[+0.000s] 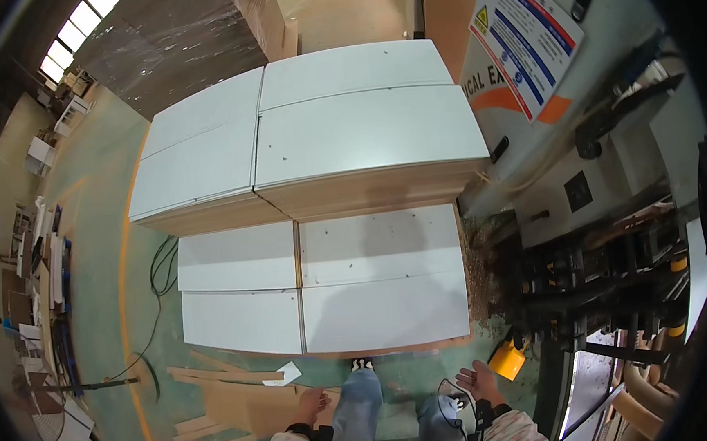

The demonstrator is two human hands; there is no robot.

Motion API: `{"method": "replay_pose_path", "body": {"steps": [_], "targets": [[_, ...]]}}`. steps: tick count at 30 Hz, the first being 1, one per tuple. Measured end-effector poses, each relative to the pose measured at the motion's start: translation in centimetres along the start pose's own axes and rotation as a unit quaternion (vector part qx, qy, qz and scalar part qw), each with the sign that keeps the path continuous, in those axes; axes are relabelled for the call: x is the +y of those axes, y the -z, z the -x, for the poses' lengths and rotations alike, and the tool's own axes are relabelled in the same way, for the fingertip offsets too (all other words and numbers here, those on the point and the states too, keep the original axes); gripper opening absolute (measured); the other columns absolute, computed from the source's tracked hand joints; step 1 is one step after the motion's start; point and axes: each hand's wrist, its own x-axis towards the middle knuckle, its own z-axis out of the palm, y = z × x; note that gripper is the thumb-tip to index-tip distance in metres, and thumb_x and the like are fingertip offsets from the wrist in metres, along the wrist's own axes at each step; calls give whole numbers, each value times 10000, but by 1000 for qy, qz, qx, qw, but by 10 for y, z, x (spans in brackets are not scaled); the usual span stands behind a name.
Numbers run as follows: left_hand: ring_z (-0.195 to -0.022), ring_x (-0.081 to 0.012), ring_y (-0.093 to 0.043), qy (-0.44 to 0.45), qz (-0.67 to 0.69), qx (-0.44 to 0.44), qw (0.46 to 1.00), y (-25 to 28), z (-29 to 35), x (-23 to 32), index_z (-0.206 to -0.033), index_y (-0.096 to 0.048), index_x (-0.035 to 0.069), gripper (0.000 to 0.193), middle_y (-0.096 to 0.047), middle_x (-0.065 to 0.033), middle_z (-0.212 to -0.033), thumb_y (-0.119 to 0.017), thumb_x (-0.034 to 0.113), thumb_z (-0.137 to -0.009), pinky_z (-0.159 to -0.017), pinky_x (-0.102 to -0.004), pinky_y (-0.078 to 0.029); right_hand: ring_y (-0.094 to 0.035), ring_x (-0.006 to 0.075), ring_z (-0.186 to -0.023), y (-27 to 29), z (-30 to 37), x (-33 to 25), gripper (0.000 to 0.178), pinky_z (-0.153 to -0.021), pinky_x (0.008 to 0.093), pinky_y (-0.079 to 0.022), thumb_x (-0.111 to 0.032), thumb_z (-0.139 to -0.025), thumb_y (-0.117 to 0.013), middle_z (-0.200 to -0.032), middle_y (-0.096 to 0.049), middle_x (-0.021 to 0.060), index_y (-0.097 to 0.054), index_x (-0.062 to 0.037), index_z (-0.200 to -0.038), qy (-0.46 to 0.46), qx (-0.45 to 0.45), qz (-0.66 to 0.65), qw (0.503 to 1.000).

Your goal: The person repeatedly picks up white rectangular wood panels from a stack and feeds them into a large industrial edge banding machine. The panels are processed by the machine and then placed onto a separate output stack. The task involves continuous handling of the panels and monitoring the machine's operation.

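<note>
My left hand hangs beside my left thigh, fingers loosely curled and nothing seen in it. To the right, my right hand is held out with its fingers apart and holds nothing. A thin black cable loops next to it by my right leg. Both wrists wear black bands. In front of my feet lies a low stack of white panels, touched by neither hand. Behind it stands a taller stack of white panels with wood-coloured edges.
At the right is a grey machine with dark rails and hoses. A yellow foot-pedal housing sits on the floor. Wooden strips and brown boards lie at the left. A film-wrapped stack stands at the back; a dark cable crosses the floor.
</note>
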Motion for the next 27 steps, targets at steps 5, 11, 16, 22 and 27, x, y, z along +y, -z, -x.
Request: {"method": "replay_pose_path", "body": {"steps": [5, 11, 16, 22, 27], "targets": [[-733, -198, -604, -36, 25, -20, 999, 40, -43, 76, -946, -504, 41, 231, -564, -84, -829, -490, 257, -866, -660, -293, -494, -555, 393, -943, -87, -15, -20, 448, -729, 487, -518, -273, -866, -487, -1110, -462, 221, -315, -62, -1222, 30, -13, 0, 999], [-678, -204, -588, 25, 107, 15, 994, 28, -69, 47, -929, -489, 34, 195, -551, -106, -800, -471, 221, -875, -560, -275, -478, -580, 301, -669, -64, -58, 6, 391, -556, 428, -538, -226, -881, -481, -831, -506, 137, -268, -203, -1208, 25, 38, -14, 999], [-652, -200, -567, 35, 245, -129, 960, 13, -162, -30, -860, -493, 40, 192, -532, -81, -748, -494, 230, -886, -623, -321, -518, -517, 366, -855, -42, -135, -5, 761, -609, 513, -499, -198, -816, -598, -1097, -379, 180, -61, -303, -1345, 56, 96, -20, 994], [-725, -178, -563, -12, 249, -27, 968, -84, -174, 23, -988, -497, 51, 364, -548, -56, -842, -536, 394, -872, -665, -309, -516, -565, 214, -701, -74, -147, -31, 634, -568, 333, -515, -190, -819, -607, -863, -502, 55, -262, -191, -1351, 80, 72, 98, 989], [-819, -164, -552, -25, 308, -39, 950, -100, -191, 28, -1046, -498, 53, 412, -550, -58, -945, -496, 433, -885, -716, -293, -487, -543, 148, -743, -80, -149, -13, 481, -629, 287, -516, -172, -832, -586, -849, -512, 42, -422, -102, -1278, 171, 124, 101, 972]]}}
